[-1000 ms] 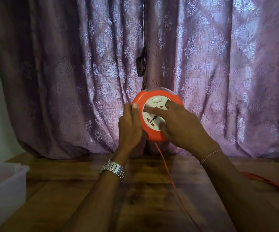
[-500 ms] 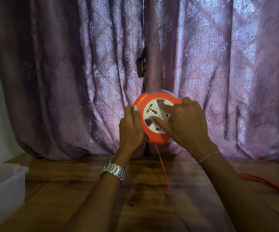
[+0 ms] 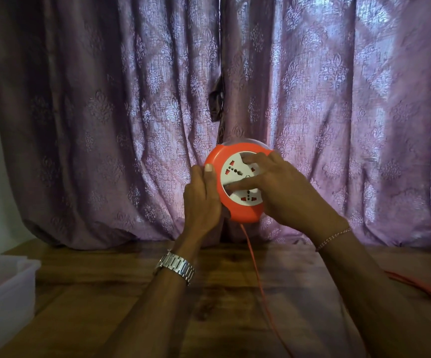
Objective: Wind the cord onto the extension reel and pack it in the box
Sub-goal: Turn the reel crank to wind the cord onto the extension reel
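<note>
An orange round extension reel (image 3: 242, 211) with a white socket face (image 3: 235, 174) is held upright in the air above the wooden table. My left hand (image 3: 201, 200) grips its left rim, thumb on the front edge. My right hand (image 3: 284, 192) presses its fingers onto the white face. A thin orange cord (image 3: 254, 264) hangs from the reel's underside and runs down toward the bottom edge of the view. More loose cord (image 3: 426, 288) lies piled on the table at the right. A translucent white plastic box (image 3: 5, 293) stands at the left edge.
The brown wooden table (image 3: 105, 293) stretches across the lower view. A purple patterned curtain (image 3: 105, 112) hangs right behind it, with a pale wall strip at the far left. A metal watch sits on my left wrist, a thin bracelet on my right.
The white socket face has turned round under my right hand's fingers while my left hand held the rim still. The hanging cord has shifted slightly.
</note>
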Demonstrator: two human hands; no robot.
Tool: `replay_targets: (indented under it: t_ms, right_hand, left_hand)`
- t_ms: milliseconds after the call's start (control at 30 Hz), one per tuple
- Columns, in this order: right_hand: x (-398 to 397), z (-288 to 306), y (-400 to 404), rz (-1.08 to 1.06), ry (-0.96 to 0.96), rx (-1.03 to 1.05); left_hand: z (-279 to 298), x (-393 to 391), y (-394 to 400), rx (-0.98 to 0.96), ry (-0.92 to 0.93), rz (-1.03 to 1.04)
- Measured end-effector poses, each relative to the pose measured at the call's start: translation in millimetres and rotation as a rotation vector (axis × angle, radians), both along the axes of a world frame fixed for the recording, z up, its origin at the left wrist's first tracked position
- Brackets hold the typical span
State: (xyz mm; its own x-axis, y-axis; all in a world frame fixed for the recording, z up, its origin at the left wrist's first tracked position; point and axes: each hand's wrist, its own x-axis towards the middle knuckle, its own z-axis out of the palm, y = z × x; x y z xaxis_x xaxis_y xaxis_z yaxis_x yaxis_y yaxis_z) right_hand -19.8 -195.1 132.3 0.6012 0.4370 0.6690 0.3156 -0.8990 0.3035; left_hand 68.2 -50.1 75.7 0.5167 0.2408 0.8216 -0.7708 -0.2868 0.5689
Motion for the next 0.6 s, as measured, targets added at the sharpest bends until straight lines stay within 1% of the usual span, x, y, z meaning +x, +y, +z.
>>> replay_targets:
  t_ms: [200,267,367,400,467,600]
  right_hand:
    - [7,-7,-5,-0.042,-0.093,0.085]
    - [9,-9,-4,-0.069,-0.163,0.189]
    - [12,-12,-1,-0.081,-0.273,0.415]
    - [13,-13,-1,-0.090,-0.298,0.431]
    - [13,-12,-1,-0.091,-0.301,0.395]
    - [9,-3,-8,-0.021,-0.229,0.343]
  left_hand:
    - [-1,-1,-2,0.016,0.010,0.009]
    - [0,-1,-3,0.022,0.013,0.018]
    - [1,-1,-2,0.012,-0.002,0.029]
    - [1,-1,-1,0.012,-0.004,0.027]
    - [1,-1,-1,0.012,-0.001,0.022]
    - [0,2,1,-0.016,0.011,0.028]
